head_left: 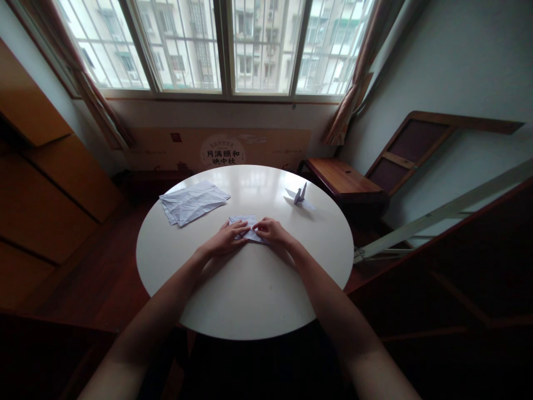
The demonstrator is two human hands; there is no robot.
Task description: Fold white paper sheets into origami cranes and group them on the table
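Barred windows (pixel 225 47) stand beyond a round white tabletop (pixel 250 300), with gathered curtains (pixel 350 97) at the side. Both forearms enter at the lower edge and converge toward the middle of the tabletop. Left hand (pixel 228 238): palm down, fingers extended and directed to the right, laid across the left part of the folded paper (pixel 249 220). Right hand (pixel 271 229): fingers bent inward, directed to the left, fingertips at the right part of the same paper; whether they pinch it cannot be determined

Visibility: the hands cover both ends and part of the near edge of the folded paper, so its full outline and fold lines cannot be read. Upper arms are cut off by the frame. Lower corners of the room are dark

Orientation: the folded paper lies on the tabletop, directly between the hands. Its visible portion appears longest from left to right, one edge facing the windows; the exact axis is uncertain. Creased sheets (pixel 197 203) lie overlapped at the far left. One paper crane (pixel 298 195) stands at the far right, wings spread
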